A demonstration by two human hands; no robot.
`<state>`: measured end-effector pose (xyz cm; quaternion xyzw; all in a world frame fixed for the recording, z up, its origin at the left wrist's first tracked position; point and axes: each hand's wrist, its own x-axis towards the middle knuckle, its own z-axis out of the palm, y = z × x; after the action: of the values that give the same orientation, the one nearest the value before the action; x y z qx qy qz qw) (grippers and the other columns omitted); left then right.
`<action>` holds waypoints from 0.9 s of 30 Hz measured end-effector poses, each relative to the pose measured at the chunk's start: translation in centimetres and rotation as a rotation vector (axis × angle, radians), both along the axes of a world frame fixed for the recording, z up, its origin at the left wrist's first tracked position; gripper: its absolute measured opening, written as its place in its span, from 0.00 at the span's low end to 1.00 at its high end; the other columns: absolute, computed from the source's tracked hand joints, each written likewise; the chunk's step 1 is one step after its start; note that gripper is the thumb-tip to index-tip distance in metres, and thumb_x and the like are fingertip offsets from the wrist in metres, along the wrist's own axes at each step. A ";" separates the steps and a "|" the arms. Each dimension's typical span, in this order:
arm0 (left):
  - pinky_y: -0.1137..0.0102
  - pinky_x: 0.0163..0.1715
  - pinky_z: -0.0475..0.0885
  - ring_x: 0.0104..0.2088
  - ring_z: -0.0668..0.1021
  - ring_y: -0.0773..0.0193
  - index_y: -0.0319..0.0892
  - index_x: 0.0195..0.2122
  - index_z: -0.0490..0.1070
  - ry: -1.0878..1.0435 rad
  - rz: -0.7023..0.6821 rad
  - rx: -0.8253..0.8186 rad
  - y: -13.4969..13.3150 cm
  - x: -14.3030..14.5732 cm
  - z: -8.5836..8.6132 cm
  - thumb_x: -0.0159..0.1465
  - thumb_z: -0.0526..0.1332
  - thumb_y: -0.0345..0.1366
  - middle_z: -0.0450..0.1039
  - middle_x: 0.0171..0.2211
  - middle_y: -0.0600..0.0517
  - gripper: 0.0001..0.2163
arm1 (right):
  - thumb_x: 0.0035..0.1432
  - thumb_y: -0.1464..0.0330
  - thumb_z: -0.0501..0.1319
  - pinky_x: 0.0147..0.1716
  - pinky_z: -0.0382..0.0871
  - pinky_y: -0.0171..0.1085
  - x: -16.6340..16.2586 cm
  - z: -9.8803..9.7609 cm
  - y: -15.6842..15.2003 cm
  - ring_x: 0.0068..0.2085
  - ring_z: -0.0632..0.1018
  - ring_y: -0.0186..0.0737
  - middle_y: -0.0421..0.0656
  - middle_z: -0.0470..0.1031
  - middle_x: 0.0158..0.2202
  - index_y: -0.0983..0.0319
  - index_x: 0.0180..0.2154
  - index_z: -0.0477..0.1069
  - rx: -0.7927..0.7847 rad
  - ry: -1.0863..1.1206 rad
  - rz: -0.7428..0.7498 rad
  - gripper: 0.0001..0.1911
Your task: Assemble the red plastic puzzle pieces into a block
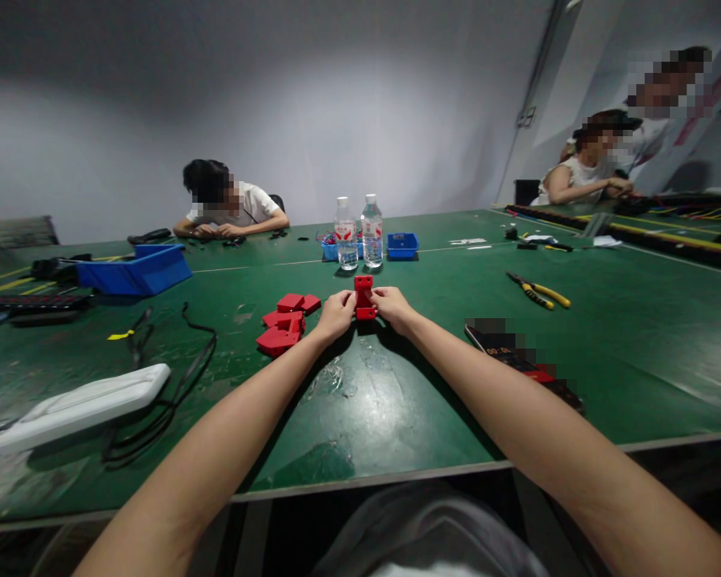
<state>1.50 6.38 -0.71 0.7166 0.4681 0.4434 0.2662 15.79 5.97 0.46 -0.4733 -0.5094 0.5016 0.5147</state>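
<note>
I have both hands out over the green bench [450,296], well in from its near edge. The left hand [336,315] and right hand [395,307] share a closed grip on a red bracket-like part [364,298], pinched at its two sides and held upright between them; I can't tell whether its lower end touches the surface. Just left of the left hand, loose red parts [280,340] crowd my elbow room. Beyond the bracket, two water bottles [347,232] and a small blue tray [402,246] bound my forward reach. To the right I see a wide stretch of green surface running out to the yellow-handled pliers [538,291], with a phone [498,344] lying nearer, just beside the right forearm. At left, a black cable [195,373] loops between the left forearm and a long white case [84,405].
</note>
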 end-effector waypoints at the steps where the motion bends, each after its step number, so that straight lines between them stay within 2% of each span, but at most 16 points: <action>1: 0.68 0.39 0.71 0.36 0.78 0.59 0.36 0.40 0.76 0.017 0.013 0.008 0.0 0.0 0.0 0.66 0.52 0.39 0.79 0.36 0.45 0.16 | 0.54 0.68 0.64 0.20 0.62 0.28 0.0 0.0 0.0 0.20 0.70 0.29 0.39 0.73 0.20 0.66 0.24 0.72 -0.002 0.003 0.004 0.09; 7: 0.68 0.42 0.70 0.38 0.78 0.60 0.38 0.37 0.76 0.060 0.064 0.034 -0.2 0.2 0.2 0.65 0.53 0.37 0.80 0.38 0.46 0.13 | 0.55 0.70 0.64 0.21 0.63 0.28 0.0 0.3 -0.3 0.20 0.70 0.29 0.39 0.74 0.20 0.67 0.25 0.75 -0.014 0.041 0.027 0.08; 15: 0.67 0.38 0.71 0.35 0.77 0.59 0.39 0.35 0.75 0.040 0.112 -0.001 -0.6 0.3 0.3 0.65 0.53 0.36 0.79 0.35 0.45 0.12 | 0.54 0.73 0.64 0.24 0.67 0.28 -0.1 0.4 -0.3 0.23 0.74 0.31 0.41 0.77 0.23 0.66 0.26 0.75 -0.026 0.050 0.042 0.06; 21: 0.67 0.38 0.70 0.35 0.77 0.59 0.39 0.35 0.74 0.071 0.124 0.009 -0.8 0.4 0.6 0.65 0.53 0.35 0.78 0.35 0.45 0.11 | 0.55 0.73 0.62 0.23 0.66 0.28 -0.2 0.2 -0.3 0.21 0.71 0.29 0.39 0.73 0.20 0.66 0.23 0.73 0.010 0.006 0.012 0.09; 27: 0.67 0.39 0.70 0.35 0.77 0.59 0.39 0.34 0.73 0.067 0.140 -0.007 -0.7 0.4 0.6 0.65 0.52 0.35 0.78 0.35 0.46 0.11 | 0.58 0.73 0.59 0.25 0.66 0.28 -0.2 0.2 -0.5 0.22 0.71 0.29 0.38 0.74 0.21 0.66 0.24 0.73 0.027 0.024 0.045 0.11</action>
<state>1.87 5.67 -0.12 0.6956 0.5271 0.4351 0.2213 15.57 5.50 0.62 -0.4486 -0.5202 0.5120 0.5158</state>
